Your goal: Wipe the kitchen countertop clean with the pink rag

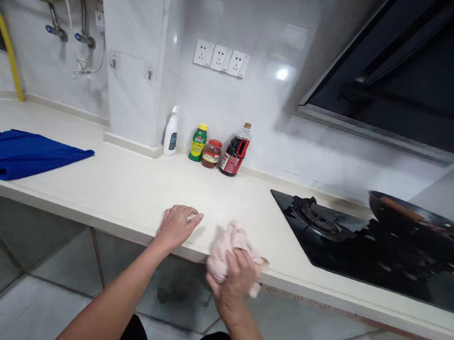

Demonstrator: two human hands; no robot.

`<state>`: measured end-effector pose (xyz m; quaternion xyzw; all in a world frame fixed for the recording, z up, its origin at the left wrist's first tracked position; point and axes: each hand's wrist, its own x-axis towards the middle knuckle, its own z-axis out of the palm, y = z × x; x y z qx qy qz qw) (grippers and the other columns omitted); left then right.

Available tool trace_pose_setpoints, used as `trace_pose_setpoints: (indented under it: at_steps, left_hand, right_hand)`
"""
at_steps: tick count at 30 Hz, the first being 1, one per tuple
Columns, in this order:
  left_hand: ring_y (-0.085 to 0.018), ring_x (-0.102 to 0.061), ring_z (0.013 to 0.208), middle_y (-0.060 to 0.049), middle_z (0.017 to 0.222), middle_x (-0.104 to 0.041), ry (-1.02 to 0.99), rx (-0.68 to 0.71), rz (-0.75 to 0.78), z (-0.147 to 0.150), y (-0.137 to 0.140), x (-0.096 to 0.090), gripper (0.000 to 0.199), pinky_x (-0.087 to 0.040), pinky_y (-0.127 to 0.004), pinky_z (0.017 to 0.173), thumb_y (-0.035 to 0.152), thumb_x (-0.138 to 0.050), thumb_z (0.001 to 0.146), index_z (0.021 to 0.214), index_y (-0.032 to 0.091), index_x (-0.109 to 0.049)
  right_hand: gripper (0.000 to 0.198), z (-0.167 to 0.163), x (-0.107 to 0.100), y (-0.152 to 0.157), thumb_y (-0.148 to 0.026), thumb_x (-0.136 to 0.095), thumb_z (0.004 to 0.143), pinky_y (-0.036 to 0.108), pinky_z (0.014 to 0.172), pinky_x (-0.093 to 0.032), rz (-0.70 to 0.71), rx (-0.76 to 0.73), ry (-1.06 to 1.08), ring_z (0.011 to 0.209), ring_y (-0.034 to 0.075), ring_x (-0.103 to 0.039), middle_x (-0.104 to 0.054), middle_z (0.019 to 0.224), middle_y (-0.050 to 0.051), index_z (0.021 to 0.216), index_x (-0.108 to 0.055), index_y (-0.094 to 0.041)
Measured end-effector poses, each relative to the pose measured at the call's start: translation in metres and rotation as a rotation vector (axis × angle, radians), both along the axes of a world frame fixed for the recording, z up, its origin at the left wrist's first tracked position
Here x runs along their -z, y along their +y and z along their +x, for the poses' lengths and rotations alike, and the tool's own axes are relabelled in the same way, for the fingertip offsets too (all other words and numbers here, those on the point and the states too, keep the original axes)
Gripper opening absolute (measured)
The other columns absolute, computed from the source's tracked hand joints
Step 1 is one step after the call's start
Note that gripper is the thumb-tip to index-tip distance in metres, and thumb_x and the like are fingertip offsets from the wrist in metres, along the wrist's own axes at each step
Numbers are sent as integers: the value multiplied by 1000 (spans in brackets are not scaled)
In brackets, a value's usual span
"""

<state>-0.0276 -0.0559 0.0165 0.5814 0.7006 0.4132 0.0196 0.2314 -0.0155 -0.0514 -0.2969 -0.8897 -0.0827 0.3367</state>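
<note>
A crumpled pale pink cloth (234, 246) is bunched in my right hand (239, 278) at the front edge of the white countertop (142, 180). Part of the cloth hangs over that edge, and both it and the hand are slightly blurred. To the left, my left hand (179, 225) is at the counter's front part, holding nothing, its thumb apart from the bent fingers. Some of those fingertips are hidden behind the hand.
Along the wall stand a white spray bottle (171, 133), a green bottle (198, 143), a red-lidded jar (211, 154) and a dark sauce bottle (235, 152). Blue fabric (28, 153) lies left. A gas hob (345, 254) with a wok (419, 223) is right, under a range hood (406, 68).
</note>
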Motion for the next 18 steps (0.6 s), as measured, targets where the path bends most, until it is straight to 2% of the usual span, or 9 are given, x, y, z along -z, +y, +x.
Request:
trace_pose_setpoints:
  at_steps: [3, 6, 8, 9, 11, 13, 15, 16, 18]
  left_hand:
    - [-24, -63, 117, -8, 121, -71, -2, 0, 82, -1, -5, 1, 34, -46, -42, 104, 43, -47, 100, 112, 21, -69]
    - [-23, -55, 132, -14, 139, -60, 62, 27, 277, 6, -22, 9, 36, -45, -42, 110, 39, -42, 103, 126, 18, -61]
    - [-26, -47, 141, -16, 149, -51, 212, 142, 392, 16, -36, 20, 43, -40, -45, 116, 43, -44, 103, 137, 19, -53]
    - [-27, -43, 144, -17, 153, -47, 310, 228, 411, 22, -42, 26, 50, -38, -47, 118, 48, -47, 102, 143, 20, -48]
    - [-31, -39, 148, -18, 156, -44, 485, 360, 366, 35, -48, 37, 67, -37, -50, 118, 57, -55, 97, 152, 22, -38]
    - [-33, -40, 147, -18, 155, -46, 585, 380, 267, 48, -48, 43, 77, -39, -51, 115, 57, -65, 90, 154, 25, -36]
    - [-33, -44, 144, -17, 152, -50, 611, 298, 147, 62, -44, 41, 79, -41, -51, 113, 49, -76, 84, 151, 25, -41]
    - [-33, -46, 142, -17, 151, -51, 615, 247, 81, 69, -42, 37, 79, -42, -50, 111, 45, -80, 81, 148, 24, -45]
    - [-36, -50, 136, -18, 145, -56, 636, 144, -42, 88, -35, 30, 75, -44, -51, 107, 41, -83, 77, 142, 19, -52]
  right_hand:
    - [39, -27, 1, -13, -42, -64, 99, 46, 94, -56, -55, -136, 41, 112, 24, -62, -60, 132, 10, 130, -59, -19]
    - [43, -41, -1, -23, -43, -64, 98, 50, 99, -54, -108, -248, 97, 118, 26, -59, -56, 137, 11, 134, -58, -20]
    - [55, -42, -4, -29, -43, -64, 98, 58, 107, -47, -138, -309, 133, 131, 32, -51, -48, 149, 13, 145, -48, -22]
    - [63, -39, -6, -32, -42, -62, 98, 61, 112, -42, -164, -340, 152, 139, 35, -43, -40, 155, 15, 153, -39, -22]
    - [77, -28, -11, -34, -35, -56, 98, 61, 119, -34, -282, -426, 196, 150, 35, -29, -27, 163, 17, 162, -15, -23]
    - [76, -9, -19, -30, -27, -47, 98, 54, 121, -35, -454, -517, 235, 150, 29, -30, -27, 164, 15, 163, -8, -24]
    - [64, 16, -29, -17, -22, -41, 97, 50, 119, -39, -531, -517, 274, 145, 25, -41, -38, 159, 11, 159, -23, -28]
    - [58, 30, -35, -6, -23, -39, 97, 50, 118, -40, -493, -453, 289, 141, 24, -45, -44, 154, 10, 155, -32, -28]
    - [50, 59, -43, 22, -29, -38, 97, 50, 115, -43, -326, -200, 287, 136, 26, -50, -52, 146, 10, 146, -47, -27]
